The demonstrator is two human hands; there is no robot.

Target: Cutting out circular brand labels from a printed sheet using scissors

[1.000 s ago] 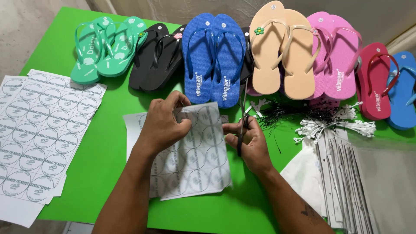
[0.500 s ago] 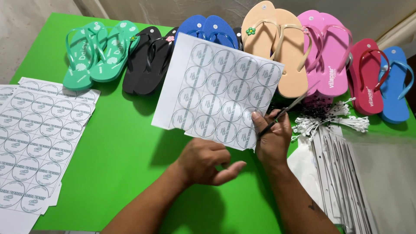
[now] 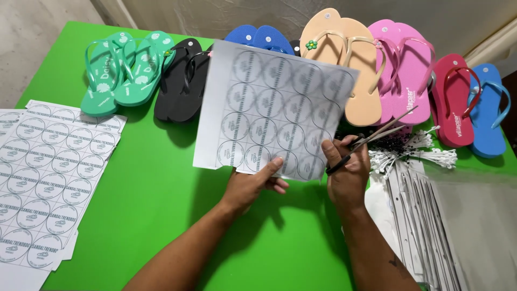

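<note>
The left hand [image 3: 253, 186] pinches the label sheet [image 3: 272, 110] upright while the right hand [image 3: 347, 172] clasps scissors [image 3: 371, 137]; cutting needs blades aligned at its edge.

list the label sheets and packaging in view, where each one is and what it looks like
Label sheet: held up by the left hand above the green table; white, rows of grey round labels.
Sheet stack: flat at the table's left edge; white, same round labels.
Clear bags: right of the right hand, which holds scissors; fanned pile, punched edges.
Tag ties: white bundle above the bags.
</note>
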